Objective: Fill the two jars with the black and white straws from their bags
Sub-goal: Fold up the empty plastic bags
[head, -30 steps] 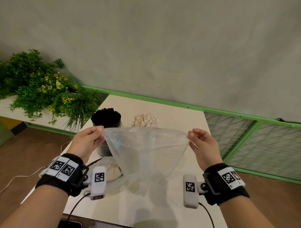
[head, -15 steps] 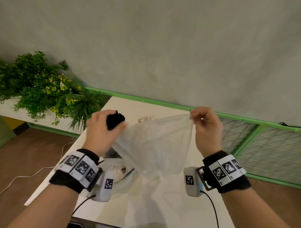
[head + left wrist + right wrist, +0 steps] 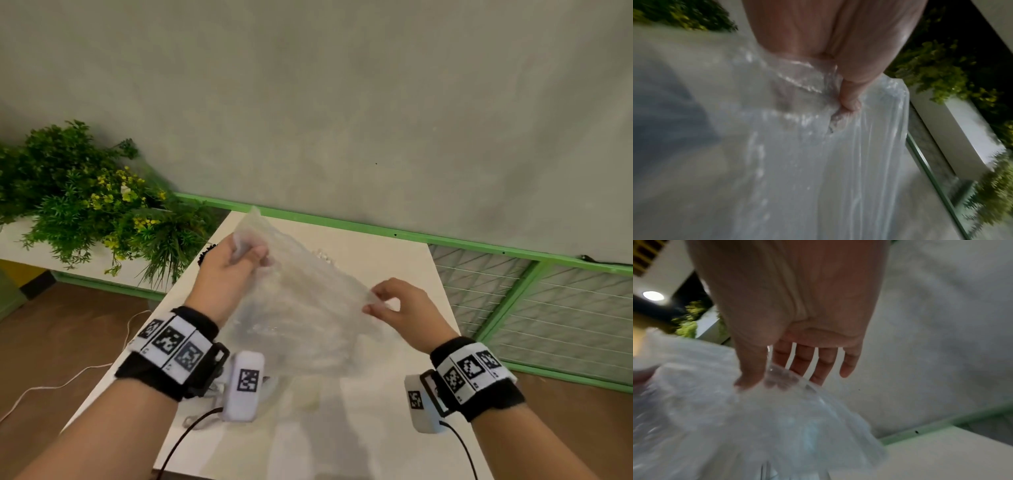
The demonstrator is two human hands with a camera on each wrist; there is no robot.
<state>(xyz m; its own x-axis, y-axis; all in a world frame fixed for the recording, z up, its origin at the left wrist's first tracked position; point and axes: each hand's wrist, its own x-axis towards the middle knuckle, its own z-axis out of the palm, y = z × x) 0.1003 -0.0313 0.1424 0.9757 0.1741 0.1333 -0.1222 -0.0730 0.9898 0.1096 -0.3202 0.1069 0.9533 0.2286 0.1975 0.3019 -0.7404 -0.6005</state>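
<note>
A: What's behind the hands?
B: A grey wall [image 3: 342, 102], a green rail [image 3: 376, 231] along its foot, and leafy plants [image 3: 85, 205] off beyond the left hand. Below both hands lies a pale counter [image 3: 387, 260].

A: And the bag?
B: A clear plastic bag [image 3: 308, 308] is stretched in the air between the two hands, above the counter.

A: How is the left hand [image 3: 229, 274] holding it?
B: Thumb and fingers pinched on the bag's upper corner, higher and farther out than the other hand.

A: The right hand [image 3: 400, 308]?
B: Thumb and forefinger clamped on the bag's opposite edge; the remaining fingers [image 3: 824, 363] are spread loose.

A: Any straws?
B: Only a dark sliver [image 3: 205, 251] just past the left hand and white tips [image 3: 323, 255] peeking beyond the bag.
</note>
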